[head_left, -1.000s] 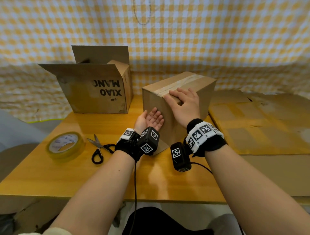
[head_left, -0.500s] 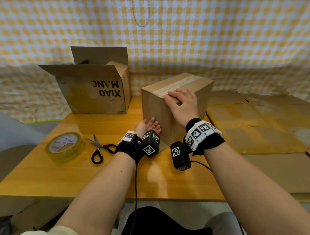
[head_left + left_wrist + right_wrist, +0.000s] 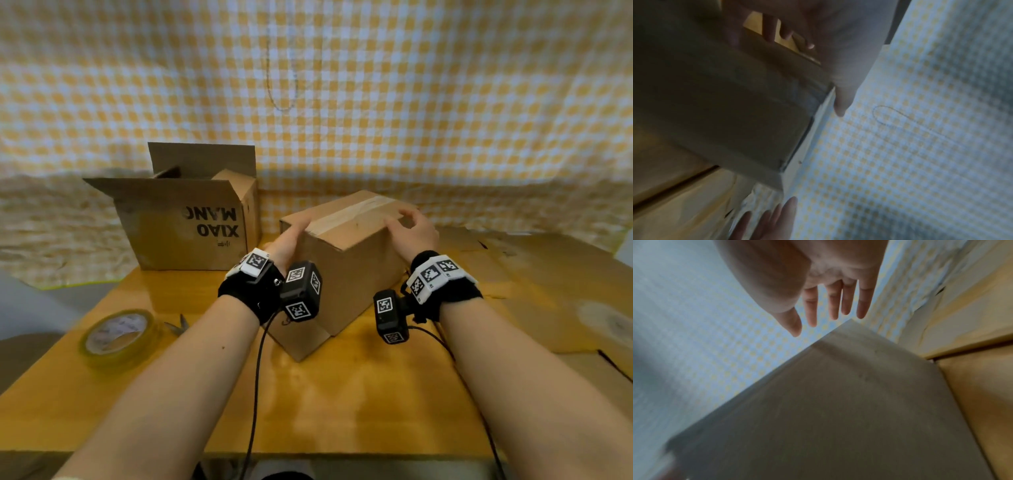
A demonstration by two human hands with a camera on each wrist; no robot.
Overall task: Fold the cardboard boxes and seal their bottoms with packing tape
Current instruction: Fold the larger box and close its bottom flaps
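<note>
A closed cardboard box (image 3: 349, 274) with a strip of clear tape (image 3: 352, 210) along its top seam stands mid-table, one corner toward me. My left hand (image 3: 291, 240) lies against the box's upper left side. In the left wrist view the left hand (image 3: 834, 56) has its thumb along the top edge of the box (image 3: 725, 105) and its fingers down the side. My right hand (image 3: 411, 229) is at the top right edge. Seen from the right wrist, the right hand (image 3: 834, 305) is spread just above the box (image 3: 838, 410), fingers straight.
An open box printed XIAO MANG (image 3: 191, 219) stands at the back left. A tape roll (image 3: 118, 337) lies near the table's left edge, with scissors (image 3: 178, 323) partly hidden behind my left forearm. Flattened cardboard (image 3: 548, 291) covers the right side. Checked cloth (image 3: 342, 102) hangs behind.
My left hand rose from the box's lower front face to its upper left side. My right hand slid off the taped top to the right edge. The box turned a little.
</note>
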